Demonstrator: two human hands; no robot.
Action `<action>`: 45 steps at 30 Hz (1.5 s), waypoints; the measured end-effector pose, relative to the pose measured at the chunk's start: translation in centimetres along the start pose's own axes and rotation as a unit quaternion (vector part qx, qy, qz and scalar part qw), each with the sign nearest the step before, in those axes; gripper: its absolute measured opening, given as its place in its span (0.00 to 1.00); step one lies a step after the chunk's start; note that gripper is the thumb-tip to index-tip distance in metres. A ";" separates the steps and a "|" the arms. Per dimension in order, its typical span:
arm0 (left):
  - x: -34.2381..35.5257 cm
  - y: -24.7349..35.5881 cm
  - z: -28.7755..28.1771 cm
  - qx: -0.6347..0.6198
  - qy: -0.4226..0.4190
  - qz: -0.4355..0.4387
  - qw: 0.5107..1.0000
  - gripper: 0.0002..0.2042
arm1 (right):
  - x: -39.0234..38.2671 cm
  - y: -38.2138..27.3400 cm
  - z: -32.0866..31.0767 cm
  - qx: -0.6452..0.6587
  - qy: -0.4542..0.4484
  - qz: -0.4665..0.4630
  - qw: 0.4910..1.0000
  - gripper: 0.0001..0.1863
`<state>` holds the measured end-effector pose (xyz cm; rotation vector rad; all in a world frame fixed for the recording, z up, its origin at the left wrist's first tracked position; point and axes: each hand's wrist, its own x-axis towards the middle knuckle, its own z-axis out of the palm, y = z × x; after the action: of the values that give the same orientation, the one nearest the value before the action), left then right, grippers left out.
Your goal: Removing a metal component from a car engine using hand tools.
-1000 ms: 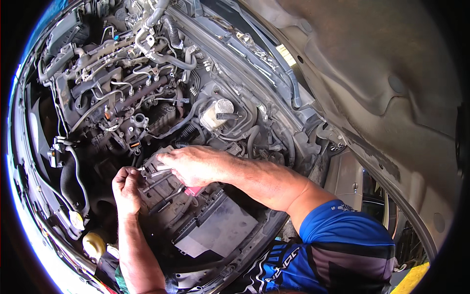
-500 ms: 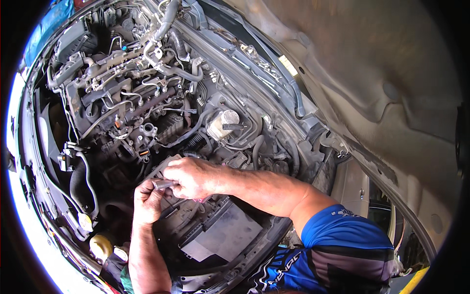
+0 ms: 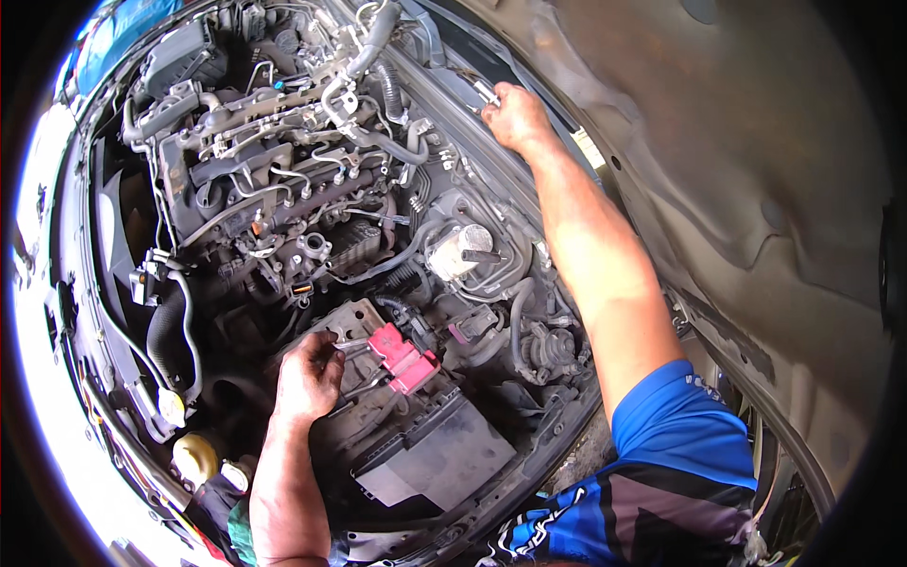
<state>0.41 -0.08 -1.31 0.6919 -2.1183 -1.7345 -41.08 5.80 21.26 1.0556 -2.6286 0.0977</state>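
My right hand point(image 3: 515, 118) is up at the cowl along the windshield's base, fingers closed on a silver metal socket point(image 3: 487, 93). My left hand point(image 3: 307, 376), fingers bent together, grips a slim metal tool point(image 3: 351, 346) over the dark top of the battery area point(image 3: 359, 317), beside a red plastic terminal cover point(image 3: 404, 361). Its fingertips are partly hidden. A dark plastic box cover point(image 3: 430, 449) lies below the red cover, between my forearms.
The engine point(image 3: 236, 170) with pipes and hoses fills the upper left. A pale cylindrical reservoir point(image 3: 453, 253) sits at the middle. The raised hood point(image 3: 756, 113) covers the right side. A yellowish cap point(image 3: 196, 458) is at lower left, near my left forearm.
My right hand has moved from beside my left hand up and rightward to the cowl, carrying the metal piece. The red terminal cover is now exposed. My left hand has shifted slightly right.
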 end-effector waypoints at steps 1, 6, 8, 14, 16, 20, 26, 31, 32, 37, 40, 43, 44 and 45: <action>0.1 0.2 0.0 -0.001 0.003 -0.003 1.000 0.13 | 1.0 -0.1 0.3 -0.021 -0.011 -0.004 1.000 0.19; 0.6 0.3 0.1 0.011 -0.013 -0.006 1.000 0.13 | 4.7 0.1 1.7 -0.030 -0.053 0.013 0.998 0.18; 0.4 0.0 -0.3 0.034 -0.010 -0.013 0.999 0.13 | 5.0 -0.9 2.2 -0.001 0.030 -0.018 0.999 0.19; 0.8 0.9 -0.6 0.111 -0.026 -0.004 0.993 0.14 | -3.4 -8.7 -0.3 0.303 -0.220 -0.162 0.913 0.21; 1.1 0.6 -0.5 0.136 -0.025 0.005 0.990 0.15 | -6.3 -11.1 1.9 0.270 -0.351 -0.149 0.884 0.20; 0.3 -0.5 -1.0 0.164 -0.018 -0.008 0.986 0.15 | -9.8 -17.5 9.2 0.009 -0.345 -0.304 0.888 0.11; 0.5 -0.2 -1.0 0.177 -0.044 -0.031 0.983 0.17 | -8.4 -16.6 20.7 -0.040 -0.526 -0.109 0.843 0.13; 0.6 -0.7 -0.9 0.199 -0.037 -0.019 0.979 0.17 | -9.0 -15.5 27.4 0.212 -0.463 0.182 0.841 0.10; 0.7 -0.9 -0.9 0.207 -0.032 -0.015 0.978 0.17 | -9.1 -15.8 28.1 0.214 -0.467 0.182 0.839 0.10; 0.8 -0.7 -0.6 0.236 -0.026 0.009 0.971 0.19 | -9.2 -14.9 31.1 0.387 -0.421 0.296 0.765 0.11; 1.1 -0.9 -0.4 0.233 -0.027 0.010 0.972 0.21 | -8.8 -15.1 32.9 0.458 -0.423 0.338 0.705 0.14; 1.3 -2.4 1.1 0.144 0.032 -0.016 0.989 0.20 | -8.7 -14.9 34.3 0.496 -0.412 0.380 0.662 0.12; 1.5 -2.6 2.0 0.147 0.033 -0.042 0.988 0.20 | -8.7 -14.8 34.6 0.499 -0.411 0.387 0.657 0.12; 2.3 -3.2 3.0 0.166 0.027 -0.035 0.985 0.20 | -8.5 -14.6 35.0 0.528 -0.399 0.389 0.641 0.13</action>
<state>-2.55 0.62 -5.19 0.8988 -2.3974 -1.3869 -34.20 -5.33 -15.34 -0.1216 -3.6332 1.9666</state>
